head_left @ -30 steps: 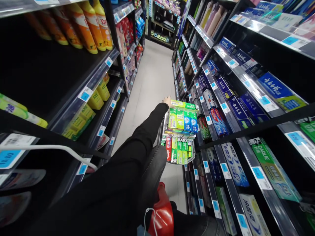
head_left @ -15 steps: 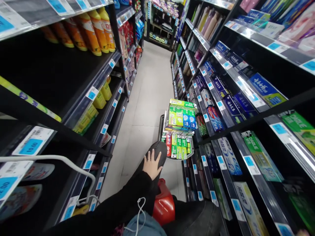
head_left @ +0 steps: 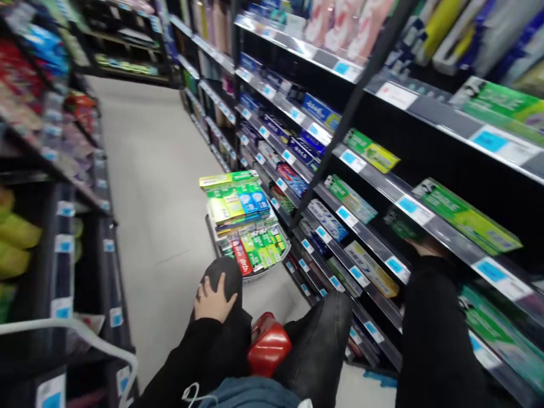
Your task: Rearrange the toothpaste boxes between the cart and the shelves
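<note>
My left hand (head_left: 213, 299) lies on my left knee (head_left: 225, 272), fingers spread over the dark trousers and holding nothing. In a black sleeve, my right arm (head_left: 433, 334) reaches up into the right-hand shelf. Only a sliver of my right hand (head_left: 425, 247) shows, just below a dark green box (head_left: 400, 224), and the shelf rail hides its fingers. Toothpaste boxes line the shelf around it, with a long green one (head_left: 465, 215) just above.
A wire basket (head_left: 259, 273) stacked with green, blue and red toothpaste boxes stands on the aisle floor ahead of my knees. A red stool (head_left: 267, 345) sits under me. Shelving flanks both sides, and a white curved bar (head_left: 85, 335) crosses the lower left.
The view has swung to the right. My left hand stays on the knee. My right arm has come into view, raised into the right shelf.
</note>
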Tool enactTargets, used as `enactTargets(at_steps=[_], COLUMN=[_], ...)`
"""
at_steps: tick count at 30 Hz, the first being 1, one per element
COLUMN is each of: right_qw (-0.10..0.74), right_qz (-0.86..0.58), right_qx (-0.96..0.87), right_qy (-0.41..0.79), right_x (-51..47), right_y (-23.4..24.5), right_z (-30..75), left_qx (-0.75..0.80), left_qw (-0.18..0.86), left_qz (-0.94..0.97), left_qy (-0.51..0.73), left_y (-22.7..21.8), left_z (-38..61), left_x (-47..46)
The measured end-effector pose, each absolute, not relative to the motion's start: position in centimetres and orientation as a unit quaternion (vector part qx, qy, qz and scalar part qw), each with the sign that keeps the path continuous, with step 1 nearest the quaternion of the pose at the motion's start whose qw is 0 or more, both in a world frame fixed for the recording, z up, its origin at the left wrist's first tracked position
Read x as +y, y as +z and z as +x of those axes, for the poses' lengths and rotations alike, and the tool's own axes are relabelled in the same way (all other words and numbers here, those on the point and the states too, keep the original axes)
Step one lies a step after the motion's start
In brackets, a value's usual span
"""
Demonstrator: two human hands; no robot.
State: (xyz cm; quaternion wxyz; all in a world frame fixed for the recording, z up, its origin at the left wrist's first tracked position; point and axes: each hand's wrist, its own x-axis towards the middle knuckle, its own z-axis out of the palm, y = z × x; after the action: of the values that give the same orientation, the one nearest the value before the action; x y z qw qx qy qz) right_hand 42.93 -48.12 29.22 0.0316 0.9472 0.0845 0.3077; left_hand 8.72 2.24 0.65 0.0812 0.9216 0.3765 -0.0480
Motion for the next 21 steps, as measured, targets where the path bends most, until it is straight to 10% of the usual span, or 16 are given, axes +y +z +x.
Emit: enactTargets(at_steps=[11,21], right_qw=[0.050,0.017], right_qz=[0.985,0.908], right_qx=[-0.038,0.131], right_qy=[0.158,0.398], right_x=[-46.6,-45.9], right_y=[30.3,28.7], right_z=[40.1,33.1], left_qx=[0.353,0.325], left_qw=[0.138,0.213], left_qz=[0.925,0.920], left_qy=[-0.018,0.040], left_y=[0.8,3.1], left_z=[9.5,10.6], left_x=[2.5,2.0])
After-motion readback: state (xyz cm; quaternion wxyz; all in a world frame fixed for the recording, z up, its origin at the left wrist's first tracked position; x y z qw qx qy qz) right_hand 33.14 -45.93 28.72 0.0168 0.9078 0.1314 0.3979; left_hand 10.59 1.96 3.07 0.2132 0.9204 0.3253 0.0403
